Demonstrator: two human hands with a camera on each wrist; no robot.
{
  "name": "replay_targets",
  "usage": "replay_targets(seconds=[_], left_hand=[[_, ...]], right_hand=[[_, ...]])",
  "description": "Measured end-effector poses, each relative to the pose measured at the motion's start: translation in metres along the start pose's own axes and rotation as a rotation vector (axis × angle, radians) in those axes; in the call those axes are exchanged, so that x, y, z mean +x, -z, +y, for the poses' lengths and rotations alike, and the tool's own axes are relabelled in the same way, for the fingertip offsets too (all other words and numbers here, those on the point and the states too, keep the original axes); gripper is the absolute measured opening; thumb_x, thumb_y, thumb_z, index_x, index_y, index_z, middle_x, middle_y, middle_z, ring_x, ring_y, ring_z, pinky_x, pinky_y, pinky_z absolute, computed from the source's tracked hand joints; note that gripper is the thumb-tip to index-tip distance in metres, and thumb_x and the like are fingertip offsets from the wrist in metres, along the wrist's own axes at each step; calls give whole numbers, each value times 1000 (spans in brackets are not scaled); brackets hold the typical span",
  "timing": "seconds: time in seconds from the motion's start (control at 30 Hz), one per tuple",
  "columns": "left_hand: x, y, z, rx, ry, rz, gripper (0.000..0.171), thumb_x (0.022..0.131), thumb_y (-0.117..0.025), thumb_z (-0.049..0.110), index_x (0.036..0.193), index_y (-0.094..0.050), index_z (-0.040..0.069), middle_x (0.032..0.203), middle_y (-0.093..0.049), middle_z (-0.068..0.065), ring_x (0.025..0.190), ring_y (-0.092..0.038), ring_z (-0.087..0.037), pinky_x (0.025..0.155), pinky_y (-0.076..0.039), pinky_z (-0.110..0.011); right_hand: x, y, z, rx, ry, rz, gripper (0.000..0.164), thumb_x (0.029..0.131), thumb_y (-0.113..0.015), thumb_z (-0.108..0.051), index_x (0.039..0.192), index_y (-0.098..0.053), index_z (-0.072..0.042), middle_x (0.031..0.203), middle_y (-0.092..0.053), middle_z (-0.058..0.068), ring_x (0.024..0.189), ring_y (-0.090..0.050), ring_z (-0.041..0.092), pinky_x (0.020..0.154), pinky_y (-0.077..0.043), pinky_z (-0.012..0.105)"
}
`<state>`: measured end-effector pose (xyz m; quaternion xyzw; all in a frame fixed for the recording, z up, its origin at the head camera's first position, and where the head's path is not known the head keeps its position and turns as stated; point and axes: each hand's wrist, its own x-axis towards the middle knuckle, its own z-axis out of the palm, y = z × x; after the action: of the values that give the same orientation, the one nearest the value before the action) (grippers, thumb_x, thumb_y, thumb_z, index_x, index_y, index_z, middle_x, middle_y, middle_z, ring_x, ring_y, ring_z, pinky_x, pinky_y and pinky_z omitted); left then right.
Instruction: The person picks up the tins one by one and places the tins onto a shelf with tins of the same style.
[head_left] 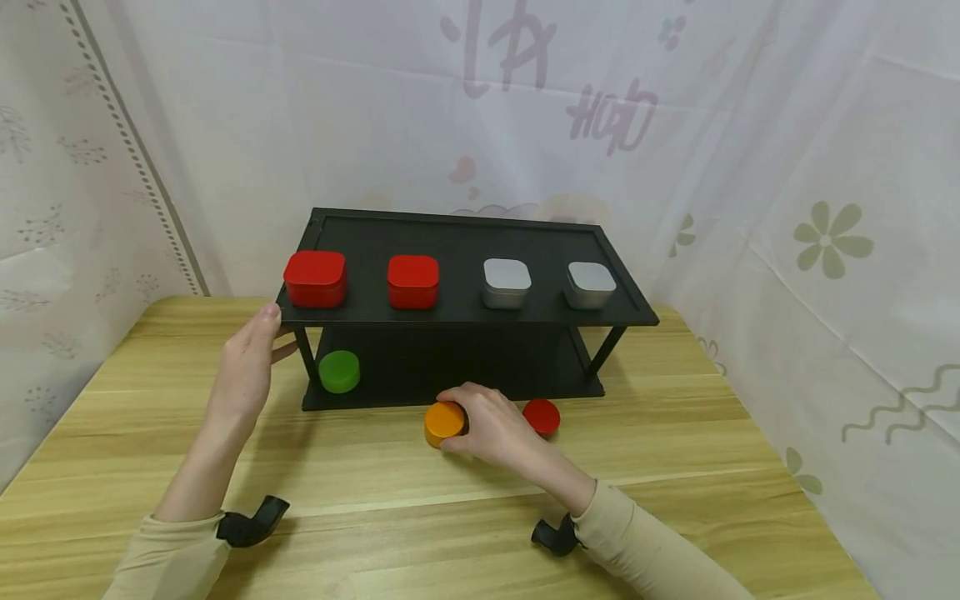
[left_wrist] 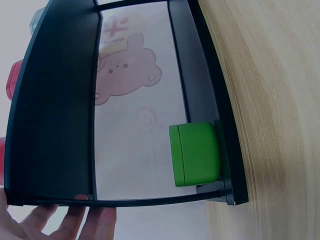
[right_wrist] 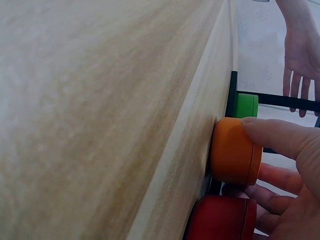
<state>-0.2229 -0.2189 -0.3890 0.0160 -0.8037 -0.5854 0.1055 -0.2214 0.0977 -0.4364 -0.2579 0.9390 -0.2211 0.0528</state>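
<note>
My right hand (head_left: 491, 421) pinches a round orange tin (head_left: 444, 423) between thumb and fingers, on the table in front of a black two-tier shelf (head_left: 450, 233). Just right of that hand is a round red tin (head_left: 542, 417). In the right wrist view the orange tin (right_wrist: 232, 150) stands beside the red tin (right_wrist: 222, 220). My left hand (head_left: 243, 367) grips the front left corner of the upper tier, thumb near the top edge; its fingers (left_wrist: 75, 220) show at the side rim. A round green tin (head_left: 339, 372) sits on the lower tier's left end.
On the upper tier stand two red square-shaped tins (head_left: 316, 279) (head_left: 413, 282) and two white and silver ones (head_left: 506, 283) (head_left: 590, 285). The shelf stands on a wooden table (head_left: 360, 508) before a printed white cloth (head_left: 375, 108). Thin posts (head_left: 606, 350) join the tiers.
</note>
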Motion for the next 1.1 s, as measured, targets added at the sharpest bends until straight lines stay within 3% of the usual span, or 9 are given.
replay_targets(seconds=[0.1,0.2,0.43,0.53,0.63,0.83,0.93,1.1], left_hand=[[0,1,0,2,-4,1,66,111,-28,51,153,-48,5,150,-50,-13,122,-51,1,92,-55,-7],[0,2,0,14,1,0,66,111,-27,52,154,-47,5,152,-49,-15,126,-52,-5,94,-56,-9],[0,3,0,28,20,-18,67,110,-24,53,156,-44,8,157,-45,-17,140,-49,-30,113,-54,-46],[0,3,0,21,25,-17,67,110,-24,53,156,-44,8,157,-45,-17,140,-48,-31,114,-51,-51],[0,2,0,15,28,-17,68,110,-24,54,156,-44,8,156,-46,-16,139,-50,-27,115,-52,-50],[-1,2,0,19,14,-9,66,110,-26,53,154,-47,8,153,-49,-13,129,-52,-7,109,-57,-33],[-1,1,0,24,10,-9,66,110,-26,53,154,-47,8,154,-49,-14,130,-51,-9,109,-57,-36],[-1,1,1,7,26,-14,66,110,-25,54,156,-45,11,155,-48,-15,137,-51,-23,113,-54,-45]], right_hand=[[0,0,-1,1,-3,-4,57,81,-89,-29,132,-67,-17,123,-70,0,98,-62,13,91,-59,28],[1,1,-2,9,-4,-2,55,81,-88,-28,131,-67,-17,122,-70,0,97,-61,13,89,-58,26],[5,3,-4,5,8,16,55,82,-88,-28,131,-67,-17,121,-70,0,97,-61,13,89,-58,26],[8,4,-6,0,14,24,54,82,-88,-28,130,-67,-17,121,-70,0,97,-61,13,89,-58,26],[11,6,-9,8,19,32,54,82,-88,-27,130,-67,-17,121,-70,0,98,-62,13,90,-58,27],[18,9,-13,24,33,32,53,82,-88,-27,129,-68,-15,123,-70,1,98,-62,14,90,-59,26],[21,9,-14,27,37,33,53,82,-88,-28,129,-68,-15,123,-70,1,97,-62,14,89,-59,26],[25,10,-16,22,39,31,52,82,-87,-28,129,-68,-15,121,-70,1,96,-62,14,87,-58,25]])
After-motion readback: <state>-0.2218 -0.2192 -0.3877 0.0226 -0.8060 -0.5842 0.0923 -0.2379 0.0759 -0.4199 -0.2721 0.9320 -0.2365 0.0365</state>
